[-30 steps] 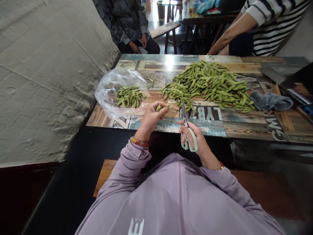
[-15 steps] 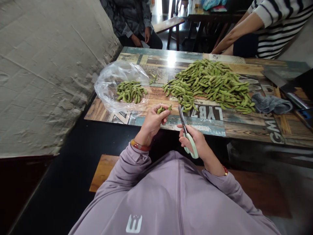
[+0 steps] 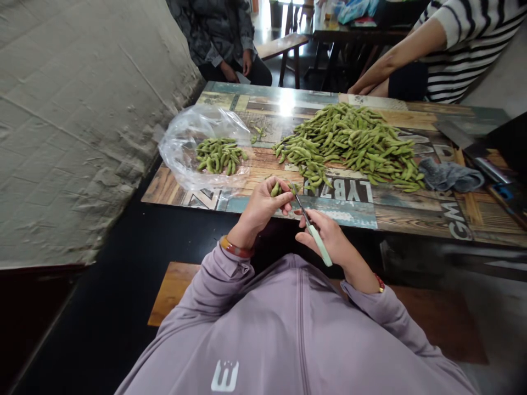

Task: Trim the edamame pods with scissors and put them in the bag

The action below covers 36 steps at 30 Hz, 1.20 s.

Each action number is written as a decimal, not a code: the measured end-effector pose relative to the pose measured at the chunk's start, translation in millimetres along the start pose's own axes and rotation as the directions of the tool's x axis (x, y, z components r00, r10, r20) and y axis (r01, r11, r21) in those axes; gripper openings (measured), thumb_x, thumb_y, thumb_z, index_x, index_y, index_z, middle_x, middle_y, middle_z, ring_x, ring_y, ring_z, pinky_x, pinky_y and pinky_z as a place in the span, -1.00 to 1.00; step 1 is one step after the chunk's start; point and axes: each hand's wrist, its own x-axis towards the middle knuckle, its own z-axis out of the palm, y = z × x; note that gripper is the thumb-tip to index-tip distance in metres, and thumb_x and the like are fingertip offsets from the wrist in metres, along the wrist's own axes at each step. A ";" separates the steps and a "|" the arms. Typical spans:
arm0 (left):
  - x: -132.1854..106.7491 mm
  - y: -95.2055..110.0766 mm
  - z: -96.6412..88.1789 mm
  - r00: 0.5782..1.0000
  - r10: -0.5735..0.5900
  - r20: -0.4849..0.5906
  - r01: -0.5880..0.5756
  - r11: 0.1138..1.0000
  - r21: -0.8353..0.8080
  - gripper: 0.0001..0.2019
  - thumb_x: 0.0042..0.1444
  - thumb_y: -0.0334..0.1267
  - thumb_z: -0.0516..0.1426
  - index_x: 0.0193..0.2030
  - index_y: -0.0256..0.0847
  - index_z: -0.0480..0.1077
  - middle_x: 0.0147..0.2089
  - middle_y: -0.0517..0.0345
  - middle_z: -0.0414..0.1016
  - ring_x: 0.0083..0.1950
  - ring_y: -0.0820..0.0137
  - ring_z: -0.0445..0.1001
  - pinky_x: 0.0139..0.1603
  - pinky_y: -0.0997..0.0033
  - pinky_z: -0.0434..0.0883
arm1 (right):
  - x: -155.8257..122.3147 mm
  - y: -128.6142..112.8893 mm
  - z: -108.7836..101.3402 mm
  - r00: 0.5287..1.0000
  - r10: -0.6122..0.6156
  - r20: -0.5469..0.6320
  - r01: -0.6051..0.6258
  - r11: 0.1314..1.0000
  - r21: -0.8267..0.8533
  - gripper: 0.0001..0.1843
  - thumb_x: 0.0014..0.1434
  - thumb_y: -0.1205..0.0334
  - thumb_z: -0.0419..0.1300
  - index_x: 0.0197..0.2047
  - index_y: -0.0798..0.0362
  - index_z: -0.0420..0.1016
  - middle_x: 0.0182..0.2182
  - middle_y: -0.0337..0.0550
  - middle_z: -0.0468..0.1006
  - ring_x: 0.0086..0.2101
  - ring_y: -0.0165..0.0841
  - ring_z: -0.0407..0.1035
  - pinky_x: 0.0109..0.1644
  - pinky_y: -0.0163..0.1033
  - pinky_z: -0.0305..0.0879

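My left hand [image 3: 262,207] is closed round a green edamame pod [image 3: 275,190] at the table's near edge. My right hand [image 3: 329,240] grips pale green scissors [image 3: 313,232], and their blades meet the pod's tip beside my left fingers. A large heap of edamame pods [image 3: 349,144] lies on the patterned table [image 3: 411,211] just beyond my hands. To the left, a clear plastic bag [image 3: 193,151] holds a smaller batch of pods [image 3: 219,156].
A grey cloth [image 3: 449,175] lies right of the heap, with a dark knife [image 3: 465,140] behind it. A person in a striped top [image 3: 465,44] leans on the far right edge. Another person [image 3: 222,33] sits at the far end. A rough wall [image 3: 82,120] runs along the left.
My right hand has swung the scissors left and tilted them, bringing the blades onto the pod tip. My left hand stays at the table edge with the pod.
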 end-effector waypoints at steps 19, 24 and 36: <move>5.7 -4.9 6.9 0.997 -0.057 -0.060 0.050 0.993 -0.106 -0.53 -0.10 -0.23 0.39 -0.11 -0.23 0.27 -0.49 0.36 0.41 -0.61 0.60 0.37 -0.61 0.62 0.27 | 5.4 3.2 12.3 0.974 0.227 0.002 -0.222 0.951 0.213 -0.56 0.27 -0.13 0.16 0.02 0.04 0.45 -0.32 -0.14 0.45 -0.49 -0.40 0.31 -0.44 -0.27 0.33; 4.8 -7.8 5.2 0.997 -0.042 -0.065 0.037 0.996 -0.083 -0.66 0.00 -0.14 0.35 -0.27 -0.26 0.31 -0.48 0.31 0.39 -0.60 0.61 0.37 -0.63 0.61 0.25 | 4.8 3.1 12.2 0.975 0.221 -0.009 -0.214 0.956 0.200 -0.54 0.25 -0.14 0.17 0.01 0.04 0.46 -0.32 -0.14 0.46 -0.49 -0.39 0.32 -0.45 -0.28 0.33; 1.1 -6.3 7.7 0.999 -0.036 -0.024 0.036 0.999 0.003 -0.65 -0.02 -0.10 0.35 -0.33 -0.22 0.28 -0.50 0.28 0.45 -0.66 0.66 0.26 -0.69 0.65 0.05 | 6.8 -0.1 10.1 0.992 0.098 -0.076 -0.092 0.993 0.075 -0.64 0.26 -0.04 0.19 -0.02 0.01 0.47 -0.35 -0.16 0.48 -0.31 -0.26 0.39 -0.09 -0.12 0.35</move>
